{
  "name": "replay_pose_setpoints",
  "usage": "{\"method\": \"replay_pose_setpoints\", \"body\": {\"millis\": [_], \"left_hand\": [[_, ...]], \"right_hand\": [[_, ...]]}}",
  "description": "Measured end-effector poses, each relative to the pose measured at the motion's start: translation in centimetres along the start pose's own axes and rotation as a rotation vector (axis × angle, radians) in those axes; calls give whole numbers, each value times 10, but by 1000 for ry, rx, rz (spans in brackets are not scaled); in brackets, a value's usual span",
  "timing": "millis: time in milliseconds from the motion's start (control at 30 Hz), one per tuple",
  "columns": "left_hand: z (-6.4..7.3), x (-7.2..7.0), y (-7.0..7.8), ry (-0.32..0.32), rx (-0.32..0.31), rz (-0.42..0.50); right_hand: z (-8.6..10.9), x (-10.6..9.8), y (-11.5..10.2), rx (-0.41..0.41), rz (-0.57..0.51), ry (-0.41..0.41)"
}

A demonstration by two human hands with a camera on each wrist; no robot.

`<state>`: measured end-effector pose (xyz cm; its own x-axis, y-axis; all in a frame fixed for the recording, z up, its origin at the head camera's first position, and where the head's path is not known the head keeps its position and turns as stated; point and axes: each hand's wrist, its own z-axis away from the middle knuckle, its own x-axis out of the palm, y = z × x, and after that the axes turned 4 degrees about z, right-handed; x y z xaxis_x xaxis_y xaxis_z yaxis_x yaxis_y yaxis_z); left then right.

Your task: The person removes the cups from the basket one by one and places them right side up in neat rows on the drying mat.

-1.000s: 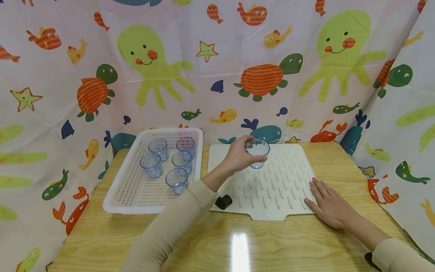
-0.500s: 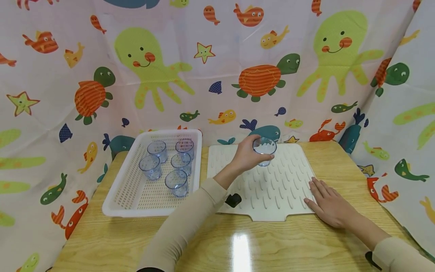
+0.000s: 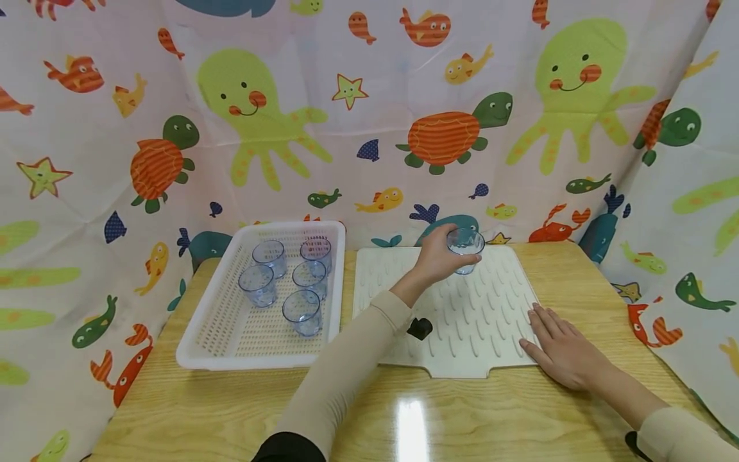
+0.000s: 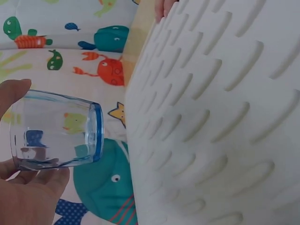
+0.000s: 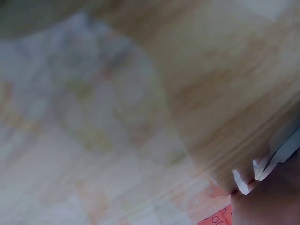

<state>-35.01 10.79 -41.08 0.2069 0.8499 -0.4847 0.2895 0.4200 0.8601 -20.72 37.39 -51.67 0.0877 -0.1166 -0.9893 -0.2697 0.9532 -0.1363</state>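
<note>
My left hand [image 3: 441,254] grips a clear, blue-tinted drinking glass [image 3: 465,242] by its sides, over the back right part of a ridged white drying mat [image 3: 462,321]. In the left wrist view the thumb and fingers lie on opposite sides of the glass [image 4: 58,129], its thick blue base toward the mat [image 4: 211,117]. Space shows between base and mat there. My right hand [image 3: 562,350] rests flat on the wooden table, fingertips at the mat's right edge. Only a small part of the right hand [image 5: 267,197] appears in the right wrist view.
On the left stands a white perforated plastic basket [image 3: 248,350] with several similar glasses [image 3: 258,285] upright in it. A cloth [image 3: 369,115] printed with sea animals hangs behind and along both sides of the wooden table [image 3: 231,410].
My left hand has carried the glass to the right and slightly back over the mat. The right hand stays where it was.
</note>
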Motion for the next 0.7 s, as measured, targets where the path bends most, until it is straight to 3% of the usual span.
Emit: {"method": "replay_pose_setpoints", "body": {"millis": [400,700], "left_hand": [[-32,43,-15,-36,-43,-56],[-42,45,-21,-27,-63,-63]], "right_hand": [[4,3,1,33,-12,-26],[1,-1,-3,36,-15,-24]]}}
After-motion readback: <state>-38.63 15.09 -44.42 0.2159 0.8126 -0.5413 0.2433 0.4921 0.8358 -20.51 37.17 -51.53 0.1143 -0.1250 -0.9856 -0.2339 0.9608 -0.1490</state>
